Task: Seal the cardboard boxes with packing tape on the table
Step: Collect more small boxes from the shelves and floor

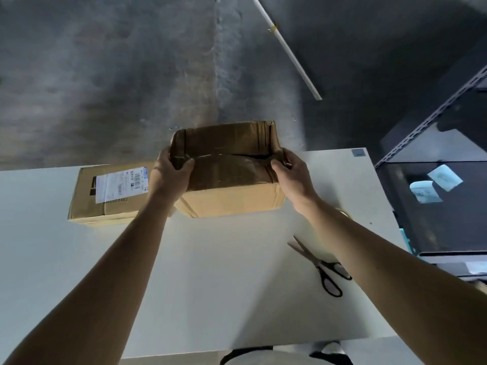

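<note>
Brown box (229, 180), white table (210, 272), black-handled scissors (322, 267).

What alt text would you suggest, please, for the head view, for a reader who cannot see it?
A person's left hand and right hand grip the ends of a cardboard box, its top seam gaping, at a white table. A labelled box lies to its left; black-handled scissors lie near the right forearm.

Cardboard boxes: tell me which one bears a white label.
The flat brown cardboard box at left; the taller taped brown box held by the left hand and right hand shows none.
</note>
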{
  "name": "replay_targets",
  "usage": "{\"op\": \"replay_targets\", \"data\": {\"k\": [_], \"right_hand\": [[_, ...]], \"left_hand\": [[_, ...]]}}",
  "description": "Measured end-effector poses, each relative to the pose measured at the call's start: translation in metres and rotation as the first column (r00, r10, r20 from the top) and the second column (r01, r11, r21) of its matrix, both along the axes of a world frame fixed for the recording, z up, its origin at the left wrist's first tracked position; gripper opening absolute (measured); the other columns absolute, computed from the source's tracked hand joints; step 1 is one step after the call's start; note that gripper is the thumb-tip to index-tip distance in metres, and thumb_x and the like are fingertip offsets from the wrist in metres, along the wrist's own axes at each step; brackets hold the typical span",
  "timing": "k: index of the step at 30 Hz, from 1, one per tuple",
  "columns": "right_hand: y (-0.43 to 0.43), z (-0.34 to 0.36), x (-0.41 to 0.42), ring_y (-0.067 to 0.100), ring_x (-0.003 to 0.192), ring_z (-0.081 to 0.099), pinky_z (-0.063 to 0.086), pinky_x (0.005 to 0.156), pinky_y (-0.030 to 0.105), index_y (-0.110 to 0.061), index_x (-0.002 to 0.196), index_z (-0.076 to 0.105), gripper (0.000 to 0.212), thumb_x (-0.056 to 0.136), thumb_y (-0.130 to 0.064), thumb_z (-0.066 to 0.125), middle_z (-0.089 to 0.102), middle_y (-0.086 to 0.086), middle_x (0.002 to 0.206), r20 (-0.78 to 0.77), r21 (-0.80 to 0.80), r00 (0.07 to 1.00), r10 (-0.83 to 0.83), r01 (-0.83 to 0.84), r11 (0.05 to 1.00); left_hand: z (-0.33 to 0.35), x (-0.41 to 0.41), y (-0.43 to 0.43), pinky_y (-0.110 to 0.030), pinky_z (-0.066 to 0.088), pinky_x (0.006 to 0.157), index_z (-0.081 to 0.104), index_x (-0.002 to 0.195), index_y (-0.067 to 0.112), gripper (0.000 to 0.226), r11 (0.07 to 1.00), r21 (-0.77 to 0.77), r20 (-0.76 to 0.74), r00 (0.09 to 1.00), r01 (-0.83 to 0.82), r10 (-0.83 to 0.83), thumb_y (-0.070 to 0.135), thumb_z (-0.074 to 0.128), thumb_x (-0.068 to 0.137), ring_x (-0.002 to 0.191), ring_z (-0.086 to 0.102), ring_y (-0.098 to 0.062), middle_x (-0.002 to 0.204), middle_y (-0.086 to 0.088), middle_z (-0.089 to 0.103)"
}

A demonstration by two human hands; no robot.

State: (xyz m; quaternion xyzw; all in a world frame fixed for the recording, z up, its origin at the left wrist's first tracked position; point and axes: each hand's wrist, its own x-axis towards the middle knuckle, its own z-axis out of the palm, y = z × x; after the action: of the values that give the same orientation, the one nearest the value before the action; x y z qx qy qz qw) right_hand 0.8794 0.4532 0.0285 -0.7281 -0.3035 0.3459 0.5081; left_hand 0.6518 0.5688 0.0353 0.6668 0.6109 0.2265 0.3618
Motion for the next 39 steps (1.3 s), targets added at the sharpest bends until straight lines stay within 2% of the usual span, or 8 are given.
{"op": "replay_targets", "data": {"k": [3, 7, 14, 19, 24, 27, 31, 39], "right_hand": [[0.003, -0.003, -0.002, 0.02, 0.087, 0.061, 0.046, 0.073, 0.026, -0.022, 0.103, 0.066, 0.028, 0.09, -0.003, 0.051, 0.07, 0.011, 0.098, 0.048, -0.03, 0.999, 0.001, 0.0, 1.0], [0.002, -0.003, 0.0, 0.023, 0.095, 0.063, 0.048, 0.078, 0.028, -0.023, 0.109, 0.064, 0.03, 0.09, -0.003, 0.052, 0.067, 0.002, 0.098, 0.087, -0.069, 0.996, 0.025, -0.019, 0.997], [-0.012, -0.006, 0.015, 0.022, 0.113, 0.062, 0.05, 0.101, 0.039, -0.011, 0.139, 0.052, 0.047, 0.096, -0.025, 0.063, 0.065, 0.008, 0.124, 0.117, -0.111, 0.993, -0.032, 0.045, 0.993], [-0.038, 0.003, 0.022, 0.022, 0.116, 0.061, 0.047, 0.101, 0.031, -0.01, 0.136, 0.054, 0.041, 0.097, -0.021, 0.06, 0.063, 0.011, 0.128, 0.133, -0.063, 0.988, -0.081, 0.09, 0.994], [-0.072, 0.008, 0.026, 0.019, 0.106, 0.066, 0.05, 0.092, 0.027, -0.008, 0.115, 0.066, 0.023, 0.097, -0.02, 0.058, 0.07, 0.006, 0.112, 0.195, 0.026, 0.964, -0.183, 0.181, 0.983], [-0.094, 0.008, 0.03, 0.02, 0.09, 0.069, 0.055, 0.084, 0.036, -0.012, 0.091, 0.069, 0.021, 0.096, -0.028, 0.057, 0.073, 0.003, 0.092, 0.179, 0.046, 0.957, -0.23, 0.225, 0.973], [-0.131, 0.017, 0.033, 0.025, 0.071, 0.069, 0.057, 0.072, 0.047, -0.016, 0.073, 0.063, 0.034, 0.098, -0.037, 0.053, 0.07, -0.001, 0.069, 0.125, 0.034, 0.964, -0.234, 0.232, 0.972], [-0.23, 0.021, 0.049, 0.014, 0.052, 0.056, 0.051, 0.063, 0.037, -0.005, 0.068, 0.06, 0.043, 0.1, -0.034, 0.054, 0.063, 0.004, 0.058, 0.054, 0.059, 0.959, -0.28, 0.276, 0.959]], "left_hand": [[-0.003, 0.001, 0.004, -0.016, 0.045, 0.051, 0.043, 0.138, 0.014, 0.049, 0.999, 0.036, -0.04, 0.999, 0.014, -0.012, 0.034, 0.06, 0.096, 0.079, 0.061, -0.013, 0.109, -0.005, 0.059], [-0.006, 0.004, -0.003, -0.014, 0.041, 0.055, 0.043, 0.139, 0.011, 0.052, 0.995, 0.102, -0.054, 0.998, -0.003, 0.008, 0.03, 0.062, 0.095, 0.086, 0.057, -0.017, 0.11, -0.005, 0.058], [0.011, 0.017, -0.017, -0.038, 0.05, 0.088, 0.051, 0.135, 0.009, 0.05, 0.943, 0.332, -0.028, 0.998, -0.035, 0.047, 0.026, 0.067, 0.09, 0.111, 0.055, -0.024, 0.127, -0.013, 0.057], [0.02, 0.036, -0.04, -0.032, 0.049, 0.08, 0.064, 0.117, 0.011, 0.028, 0.908, 0.418, 0.03, 1.0, -0.017, 0.005, 0.021, 0.06, 0.091, 0.098, 0.061, -0.022, 0.116, -0.01, 0.066], [0.028, 0.052, -0.076, -0.012, 0.045, 0.058, 0.068, 0.098, 0.012, 0.013, 0.912, 0.41, 0.093, 0.995, -0.008, -0.033, 0.021, 0.059, 0.096, 0.078, 0.064, -0.014, 0.089, 0.005, 0.067], [0.025, 0.058, -0.095, -0.016, 0.037, 0.052, 0.068, 0.093, 0.01, 0.026, 0.943, 0.332, 0.069, 0.997, 0.016, -0.041, 0.03, 0.054, 0.099, 0.071, 0.064, -0.016, 0.082, 0.0, 0.069], [0.025, 0.066, -0.128, -0.02, 0.038, 0.051, 0.066, 0.089, 0.01, 0.029, 0.968, 0.246, 0.093, 0.993, 0.051, -0.075, 0.033, 0.051, 0.1, 0.069, 0.064, -0.015, 0.076, -0.001, 0.066], [0.018, 0.097, -0.213, -0.029, 0.053, 0.066, 0.068, 0.088, 0.01, 0.028, 0.965, 0.223, 0.118, 0.979, 0.138, -0.167, 0.029, 0.053, 0.1, 0.07, 0.066, -0.018, 0.076, -0.002, 0.07]]}}
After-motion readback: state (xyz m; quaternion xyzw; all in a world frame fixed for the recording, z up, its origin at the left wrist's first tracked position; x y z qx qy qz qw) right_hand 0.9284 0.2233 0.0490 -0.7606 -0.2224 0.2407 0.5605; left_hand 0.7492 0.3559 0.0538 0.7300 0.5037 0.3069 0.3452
